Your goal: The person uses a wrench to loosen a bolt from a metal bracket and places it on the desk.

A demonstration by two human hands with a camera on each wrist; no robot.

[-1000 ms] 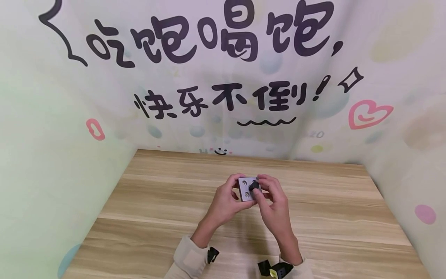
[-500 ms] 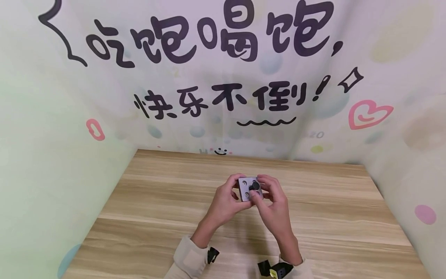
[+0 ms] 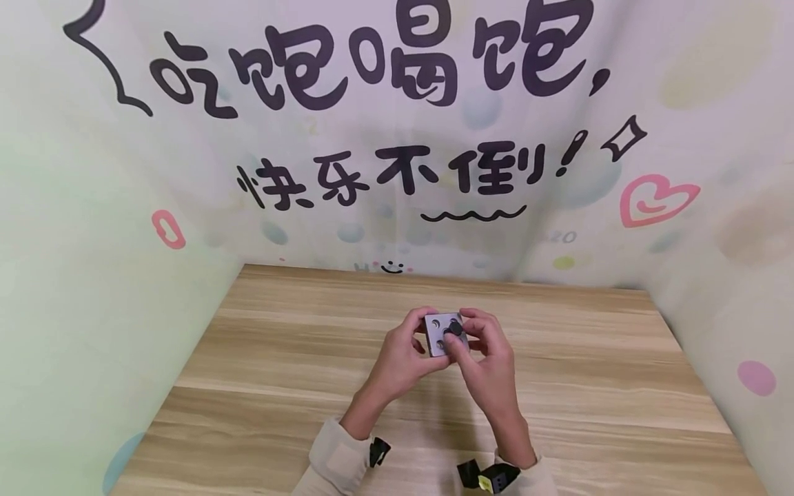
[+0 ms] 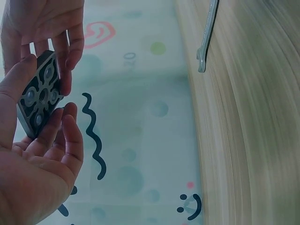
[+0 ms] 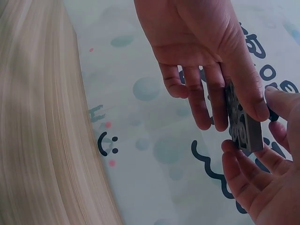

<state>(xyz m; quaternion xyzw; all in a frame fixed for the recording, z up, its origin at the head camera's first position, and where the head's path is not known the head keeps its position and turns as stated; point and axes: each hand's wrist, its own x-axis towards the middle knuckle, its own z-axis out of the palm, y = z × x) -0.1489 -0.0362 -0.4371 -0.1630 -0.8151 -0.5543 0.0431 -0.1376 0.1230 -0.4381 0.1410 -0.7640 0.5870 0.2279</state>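
A square grey metal plate (image 3: 437, 335) with several holes faces up in the head view. Its ribbed underside shows in the left wrist view, where the plate (image 4: 40, 96) is tilted. My left hand (image 3: 397, 362) grips the plate by its left side, thumb along the near edge and fingers at the far edge. A small black knob-like piece (image 3: 456, 328) stands on the plate's face. My right hand (image 3: 491, 365) pinches it with thumb and forefinger, while the other right fingers lie by the plate's right side. How the knob joins the plate is hidden.
Both hands are above a wood-grain table (image 3: 279, 358). A metal wrench (image 4: 206, 42) lies on it in the left wrist view. Behind the table hangs a printed white backdrop (image 3: 347, 131), and pale walls stand at both sides.
My right thumb and forefinger shift slightly on the black knob, and the thumb now lies higher against it. The left hand keeps its grip on the plate.
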